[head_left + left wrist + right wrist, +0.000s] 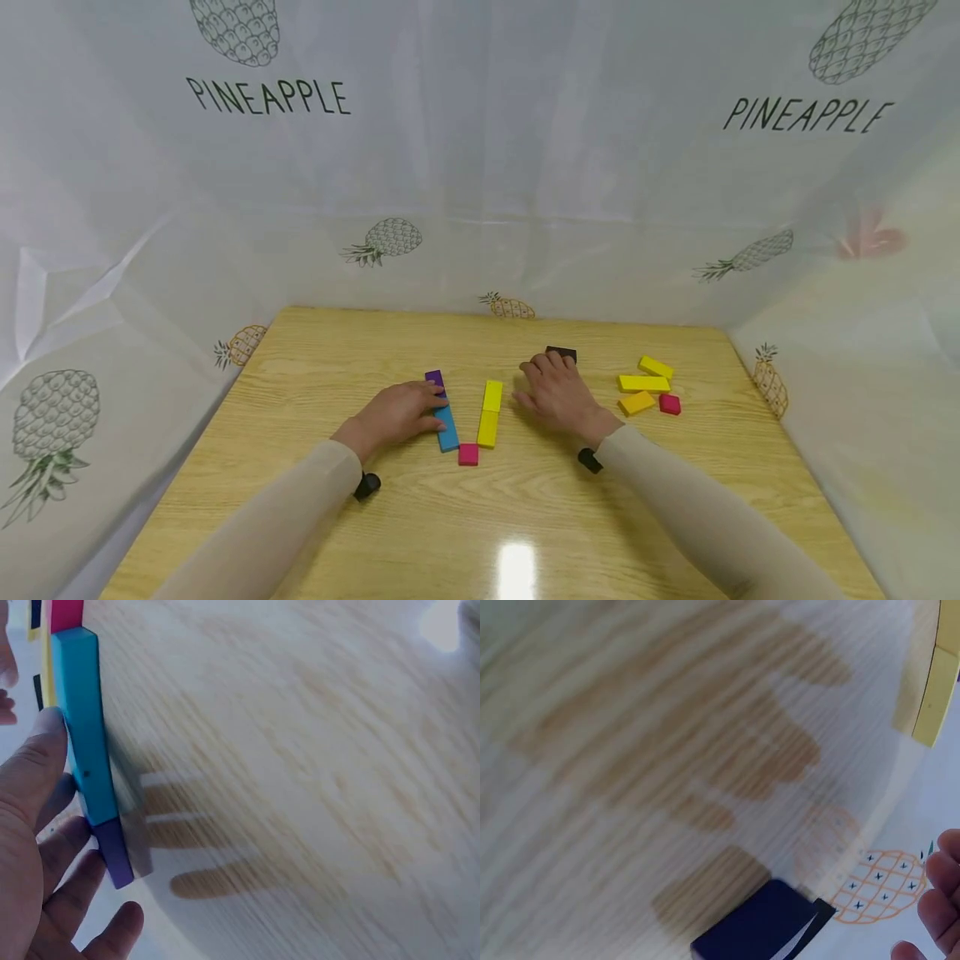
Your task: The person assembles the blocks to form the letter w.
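On the wooden counter (315,533), a pink block (468,454) lies nearest. Just beyond, the left hand (397,414) rests straight fingers (30,761) against the blue block (447,428) and purple block (435,382). 2 yellow blocks (490,413) stand beside. Farther, the right hand (558,392) lies flat, fingers relaxed, reaching the dark block (561,353).

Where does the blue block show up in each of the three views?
Head: blue block at table centre, under the left hand's fingers, below the purple block.
Left wrist: upper left, standing tall, thumb beside it.
Right wrist: not in it.
Shared landmark: the purple block butting its end.
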A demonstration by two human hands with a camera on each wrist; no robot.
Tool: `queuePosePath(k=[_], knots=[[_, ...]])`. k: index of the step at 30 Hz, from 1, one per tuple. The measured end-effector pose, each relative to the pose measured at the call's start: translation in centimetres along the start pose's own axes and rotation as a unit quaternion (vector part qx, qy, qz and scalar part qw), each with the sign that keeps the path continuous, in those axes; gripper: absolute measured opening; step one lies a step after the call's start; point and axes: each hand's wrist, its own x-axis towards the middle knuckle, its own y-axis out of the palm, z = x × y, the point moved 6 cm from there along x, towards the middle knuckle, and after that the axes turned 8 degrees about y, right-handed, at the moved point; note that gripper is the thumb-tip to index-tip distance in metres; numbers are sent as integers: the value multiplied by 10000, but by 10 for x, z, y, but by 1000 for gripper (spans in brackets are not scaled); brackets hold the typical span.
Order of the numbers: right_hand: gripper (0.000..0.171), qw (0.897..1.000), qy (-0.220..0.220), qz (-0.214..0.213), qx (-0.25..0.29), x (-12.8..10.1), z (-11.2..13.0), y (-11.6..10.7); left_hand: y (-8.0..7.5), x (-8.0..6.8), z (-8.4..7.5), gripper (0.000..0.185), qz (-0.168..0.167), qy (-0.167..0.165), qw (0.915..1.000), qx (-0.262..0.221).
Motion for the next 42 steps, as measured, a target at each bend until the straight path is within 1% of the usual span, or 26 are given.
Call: queuePosePath(k=[3, 7, 9, 11, 15, 19, 24, 28, 37, 42], knots=[[49, 9999, 102, 95, 37, -3, -6, 1, 0, 3, -3, 49, -22, 71, 9999, 111], [49, 9994, 242, 173, 154, -5, -12, 0, -1, 6, -8, 44, -162, 132, 9993, 297], [49, 9993, 313, 156, 142, -6, -16, -2, -2, 9, -13, 41, -242, 187, 9991, 288], [49, 9990, 386, 180, 155, -9, -19, -4, -3, 15, -20, 41, -257, 312, 9990, 175], [47, 9984, 483, 259, 147, -14, -24, -6, 0, 27, -34, 44, -113, 657, 9975, -213], [48, 9979, 541, 336, 140, -19, -27, -7, 5, 37, -41, 49, 158, 826, 9959, -328], [46, 9979, 563, 259, 186, -25, -29, -8, 11, 44, -40, 53, 414, 911, 9948, -161], [45, 9980, 568, 235, 176, -29, -32, -7, 14, 47, -38, 55, 479, 962, 9942, -109], [44, 9970, 691, 323, 141, -38, -39, -9, 17, 52, -40, 54, 581, 989, 9925, -412], [44, 9964, 781, 226, 224, -46, -52, -16, 18, 55, -42, 53, 539, 1135, 9908, -510]])
